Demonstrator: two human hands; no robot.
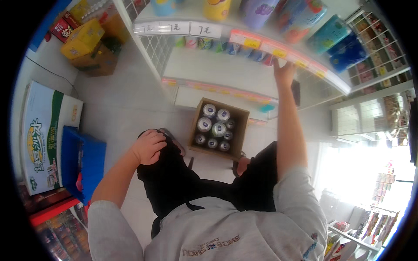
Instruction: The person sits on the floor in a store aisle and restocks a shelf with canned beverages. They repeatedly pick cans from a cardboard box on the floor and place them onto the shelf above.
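Note:
My left hand [150, 147] rests on my left knee, its fingers lying over the black trousers [163, 167] and holding nothing. My right arm stretches forward to the shelf unit, and my right hand [285, 73] is under the front edge of the upper shelf. Its thumb and fingers look apart, but the tips are hidden by the price strip [278, 53]. Beside it, a row of small cans [246, 52] stands at the back of the middle shelf [209, 71]. Between my feet is an open cardboard box [241, 148] with several silver-topped cans [219, 129] upright inside.
Colourful packs [259, 13] line the upper shelf above my right hand. Yellow cartons [82, 39] are stacked at the far left. A white printed box [41, 139] and a blue crate [89, 156] stand to my left. A wire side panel [365, 26] bounds the shelf on the right.

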